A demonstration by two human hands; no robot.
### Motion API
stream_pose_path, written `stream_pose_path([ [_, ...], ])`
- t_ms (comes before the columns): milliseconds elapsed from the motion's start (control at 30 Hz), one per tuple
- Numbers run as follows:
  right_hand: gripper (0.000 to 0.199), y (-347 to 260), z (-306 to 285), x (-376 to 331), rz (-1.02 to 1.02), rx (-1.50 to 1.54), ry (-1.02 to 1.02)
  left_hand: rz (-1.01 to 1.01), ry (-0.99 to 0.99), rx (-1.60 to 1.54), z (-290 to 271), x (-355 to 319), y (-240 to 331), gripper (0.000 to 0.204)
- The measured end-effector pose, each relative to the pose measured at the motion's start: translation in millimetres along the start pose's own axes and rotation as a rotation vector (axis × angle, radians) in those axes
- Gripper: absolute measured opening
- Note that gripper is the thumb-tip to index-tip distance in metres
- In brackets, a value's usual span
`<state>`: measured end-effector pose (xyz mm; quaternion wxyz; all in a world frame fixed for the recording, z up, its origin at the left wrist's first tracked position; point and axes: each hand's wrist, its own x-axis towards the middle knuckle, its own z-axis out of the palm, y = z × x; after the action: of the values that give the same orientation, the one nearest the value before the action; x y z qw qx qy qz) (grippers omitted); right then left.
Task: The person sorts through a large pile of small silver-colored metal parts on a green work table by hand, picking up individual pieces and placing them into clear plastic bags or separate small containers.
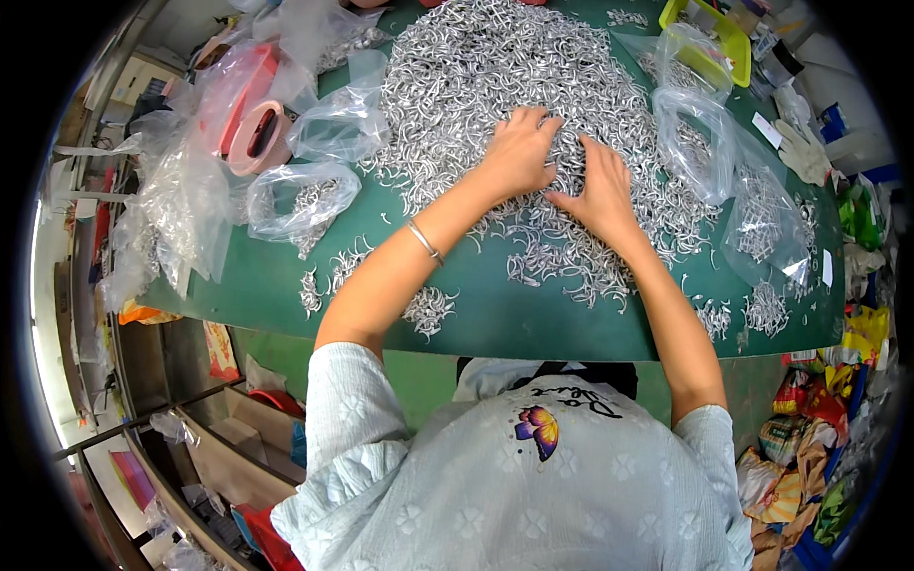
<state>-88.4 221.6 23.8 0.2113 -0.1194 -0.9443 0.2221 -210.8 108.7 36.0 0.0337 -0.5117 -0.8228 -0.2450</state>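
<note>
A large heap of small curved silver metal pieces [476,67] covers the middle and far part of the green table [495,319]. My left hand [519,154] rests on the near side of the heap, fingers bent and thumb held apart from them. Close to its right, my right hand [606,190] touches the same heap, with its thumb spread toward the left hand. Neither hand visibly holds a piece; the tips of some fingers are lost among the metal. A looser patch of pieces [562,257] lies just below both hands.
Clear plastic bags with pieces lie left [305,200] and right [762,224]. A pink container [259,138] holds a dark object. At the far right are a yellow-green basket [731,43] and a white glove [803,152]. Small piles, like this one [428,312], line the near edge.
</note>
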Motion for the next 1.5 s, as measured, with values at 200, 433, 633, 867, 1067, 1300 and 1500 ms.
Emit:
stream_pose_path([
  [200, 0.075, 2.3, 2.8, -9.3, -0.064, 0.090, 0.049, -0.082, -0.096, -0.091, -5.3, 0.9, 4.5, 0.058],
  [433, 0.075, -3.2, -0.9, -17.6, -0.072, 0.121, 0.077, 0.010, -0.102, -0.105, -10.0, -1.5, 2.2, 0.061],
  [633, 0.081, -5.3, -2.8, -7.6, 0.017, 0.101, 0.024, -0.024, -0.192, -0.043, -14.4, 2.7, 6.0, 0.064],
  [867, 0.075, -9.7, 1.5, -20.5, -0.019, 0.112, 0.087, -0.031, -0.197, -0.067, -15.7, -1.7, 8.2, 0.056],
  [1067, 0.061, -18.0, -7.5, -32.3, -0.050, 0.142, 0.130, 0.056, -0.108, -0.093, -22.6, -14.3, 23.3, 0.051],
  [1300, 0.041, -22.0, -15.1, -55.8, -0.180, 0.212, 0.083, 0.031, -0.085, -0.099, -28.1, -53.1, 37.1, 0.047],
  [1500, 0.021, -19.1, -17.5, -78.8, -0.353, 0.240, -0.007, 0.082, -0.001, -0.088, -19.4, -88.5, 42.3, 0.038],
])
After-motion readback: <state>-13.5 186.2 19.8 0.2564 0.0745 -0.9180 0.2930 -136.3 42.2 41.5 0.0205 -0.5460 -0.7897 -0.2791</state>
